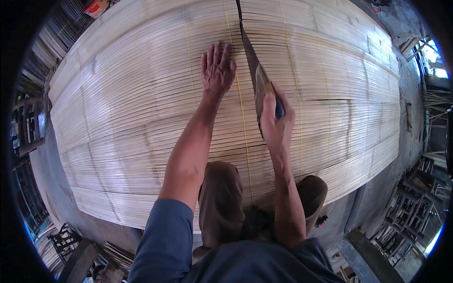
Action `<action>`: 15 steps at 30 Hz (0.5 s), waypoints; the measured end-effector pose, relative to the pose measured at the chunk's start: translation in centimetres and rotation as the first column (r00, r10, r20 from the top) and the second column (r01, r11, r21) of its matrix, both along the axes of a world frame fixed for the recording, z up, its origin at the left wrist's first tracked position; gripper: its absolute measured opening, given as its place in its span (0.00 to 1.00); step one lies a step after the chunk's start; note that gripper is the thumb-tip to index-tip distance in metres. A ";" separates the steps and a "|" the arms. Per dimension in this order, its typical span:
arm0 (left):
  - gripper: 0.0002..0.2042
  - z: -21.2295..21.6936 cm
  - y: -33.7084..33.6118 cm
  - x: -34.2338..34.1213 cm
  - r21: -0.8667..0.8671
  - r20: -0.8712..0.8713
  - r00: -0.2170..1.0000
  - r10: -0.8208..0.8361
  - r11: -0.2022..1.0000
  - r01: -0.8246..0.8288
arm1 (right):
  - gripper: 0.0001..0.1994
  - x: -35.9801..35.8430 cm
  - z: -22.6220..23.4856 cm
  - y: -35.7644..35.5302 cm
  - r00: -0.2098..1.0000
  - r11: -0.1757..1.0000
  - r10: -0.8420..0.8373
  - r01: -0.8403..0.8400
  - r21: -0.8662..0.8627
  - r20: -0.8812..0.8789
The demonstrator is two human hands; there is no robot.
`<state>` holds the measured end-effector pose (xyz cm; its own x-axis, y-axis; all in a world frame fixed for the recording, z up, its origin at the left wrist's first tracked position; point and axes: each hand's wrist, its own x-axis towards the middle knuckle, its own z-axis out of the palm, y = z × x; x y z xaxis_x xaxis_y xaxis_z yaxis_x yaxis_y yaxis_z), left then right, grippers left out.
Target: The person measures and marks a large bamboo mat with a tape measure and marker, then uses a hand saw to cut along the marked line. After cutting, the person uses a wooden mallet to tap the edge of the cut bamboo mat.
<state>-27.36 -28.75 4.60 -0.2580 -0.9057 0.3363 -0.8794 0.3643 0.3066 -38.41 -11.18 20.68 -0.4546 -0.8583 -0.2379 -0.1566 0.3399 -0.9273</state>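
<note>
Bamboo slats, pale and thin, are tied side by side into a wide mat that fills nearly the whole view; the fisheye lens bows it into a dome, and thin yellow binding cords run across the slats from the far edge toward the person. A dark cut line splits the mat at the far side, and 1 darker gap shows between slats on the right. The left hand lies palm down on the mat just left of that line, fingers stretched out and close together, thumb a little apart. The right hand is clamped around the blue handle of a saw, whose long brown blade stands on edge in the cut and runs away from the person. The 2 hands are near each other, on either side of the blade. Brown trouser knees rest on the near edge of the mat, and blue sleeves come in from the lower edge. Around the mat lies a grey concrete floor. Stacks of cut bamboo strips line the left side, dark wooden frames stand at the lower right, and daylight enters through openings at the far right.
</note>
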 end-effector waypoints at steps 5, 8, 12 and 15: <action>0.28 0.5 0.0 0.2 0.011 0.060 0.998 0.012 1.000 -0.013 | 0.19 0.5 2.3 11.6 0.988 0.989 -0.013 -0.010 -0.147 -0.153; 0.28 0.5 -0.3 -0.3 0.048 0.033 0.999 0.018 0.999 -0.020 | 0.19 1.0 1.4 7.2 0.993 0.999 -0.041 0.039 -0.014 -0.107; 0.28 -0.1 0.0 0.1 0.051 -0.002 1.000 0.004 0.999 -0.004 | 0.19 0.3 0.0 0.4 0.999 1.000 0.003 -0.003 -0.003 -0.035; 0.28 -0.2 0.2 -0.1 0.050 -0.017 1.000 -0.003 0.999 0.003 | 0.20 0.1 1.4 8.5 0.996 0.998 -0.056 0.057 0.013 -0.065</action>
